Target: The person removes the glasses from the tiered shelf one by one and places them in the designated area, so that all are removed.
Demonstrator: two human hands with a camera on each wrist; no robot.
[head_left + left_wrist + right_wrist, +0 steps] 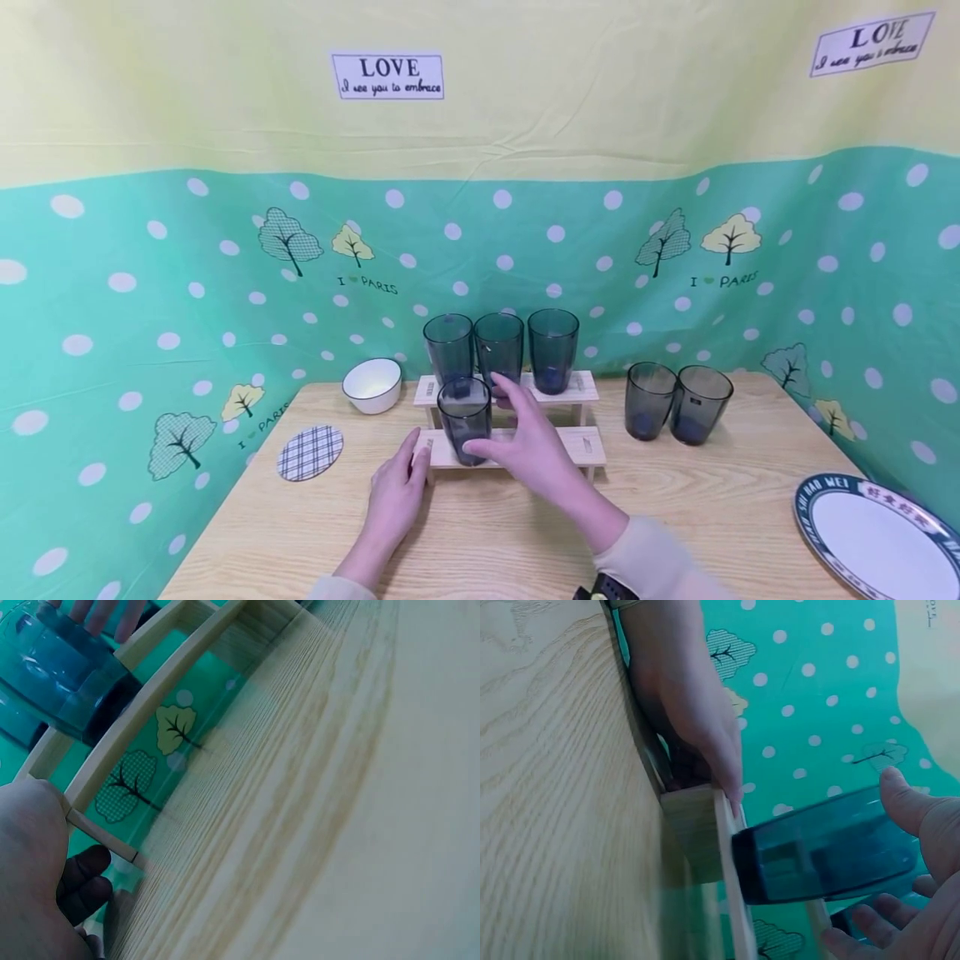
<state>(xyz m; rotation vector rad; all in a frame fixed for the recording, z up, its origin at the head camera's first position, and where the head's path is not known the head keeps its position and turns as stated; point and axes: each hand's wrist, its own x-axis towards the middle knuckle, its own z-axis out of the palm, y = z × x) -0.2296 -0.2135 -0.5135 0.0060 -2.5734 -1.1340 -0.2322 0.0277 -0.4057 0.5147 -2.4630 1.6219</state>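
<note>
A dark tinted glass (pixel 465 421) stands upright near the left end of the lower step of a wooden two-step rack (pixel 543 447). Around this glass is my right hand (pixel 536 442), thumb at its near side and fingers spread at its far right. The right wrist view shows the thumb by the rim of the glass (pixel 825 847) and the fingers apart from it. My left hand (pixel 396 490) holds the left end of the lower step, thumb at the corner and the other fingers (pixel 86 885) curled beside the leg. Three more glasses (pixel 552 350) stand on the upper step.
Right of the rack, two similar glasses (pixel 701 406) stand side by side on the wooden table (pixel 480 542). A white bowl (pixel 372 386) and a checked round coaster (pixel 311 453) lie to the left. An oval plate (pixel 885 542) is at the right edge. Behind hangs a patterned cloth (pixel 480 233).
</note>
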